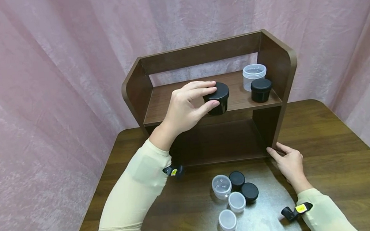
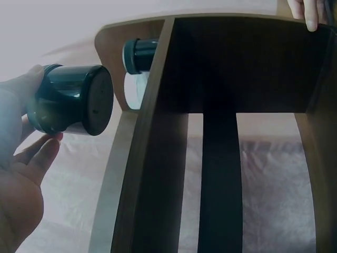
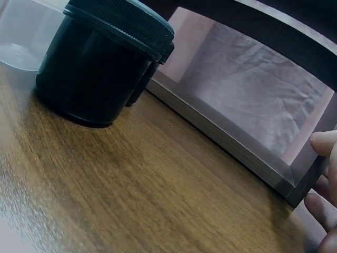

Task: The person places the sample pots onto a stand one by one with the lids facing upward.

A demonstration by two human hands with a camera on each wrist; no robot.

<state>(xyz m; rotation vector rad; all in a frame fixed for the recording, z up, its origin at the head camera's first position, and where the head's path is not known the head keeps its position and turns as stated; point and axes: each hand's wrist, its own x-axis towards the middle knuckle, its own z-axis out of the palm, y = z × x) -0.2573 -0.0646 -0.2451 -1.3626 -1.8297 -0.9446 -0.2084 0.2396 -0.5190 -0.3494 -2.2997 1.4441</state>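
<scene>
My left hand (image 1: pixel 185 102) holds a black lidded jar (image 1: pixel 221 103) between thumb and fingers, in front of the upper board of a brown wooden shelf (image 1: pixel 199 53). In the left wrist view the jar (image 2: pixel 73 99) lies sideways to the camera, its flat base showing. On the upper board's right end stand a clear jar (image 1: pixel 251 82) and, before it, another black jar (image 1: pixel 261 93). My right hand (image 1: pixel 289 161) grips the bottom front corner of the shelf's right side panel, thumb and fingers on either side of it.
On the wooden table (image 1: pixel 323 147) before the shelf stand two black jars (image 1: pixel 249 191) and several clear jars (image 1: pixel 228 220), grouped closely. The shelf's lower compartment (image 1: pixel 217 142) lies in shadow. Pink curtains (image 1: pixel 53 86) hang behind the table.
</scene>
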